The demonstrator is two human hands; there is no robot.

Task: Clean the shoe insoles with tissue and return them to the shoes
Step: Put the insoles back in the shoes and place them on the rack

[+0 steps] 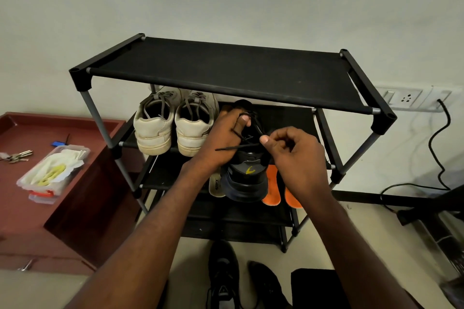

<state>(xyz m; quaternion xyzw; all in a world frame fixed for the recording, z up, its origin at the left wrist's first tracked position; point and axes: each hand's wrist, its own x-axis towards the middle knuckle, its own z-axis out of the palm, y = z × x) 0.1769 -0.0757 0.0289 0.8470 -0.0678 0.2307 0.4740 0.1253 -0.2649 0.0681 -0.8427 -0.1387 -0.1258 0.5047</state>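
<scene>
A black sports shoe (247, 180) with a yellow logo on its heel stands on the second shelf of a black shoe rack (226, 68). My left hand (223, 138) grips the shoe's upper from the left, thumb over the tongue. My right hand (293, 155) pinches a black shoelace (236, 147) between thumb and fingers over the shoe's opening. Two orange insoles (272, 188) lie on the shelf just right of the shoe. A beige insole (216, 184) lies at its left. A clear box of white tissue (54, 169) sits on the red-brown cabinet at the left.
A pair of off-white sneakers (173, 125) stands on the same shelf to the left. Two black shoes (223, 276) lie on the floor below me. Keys (16, 156) rest on the cabinet. A wall socket (404, 99) and black cables (437, 148) are at the right.
</scene>
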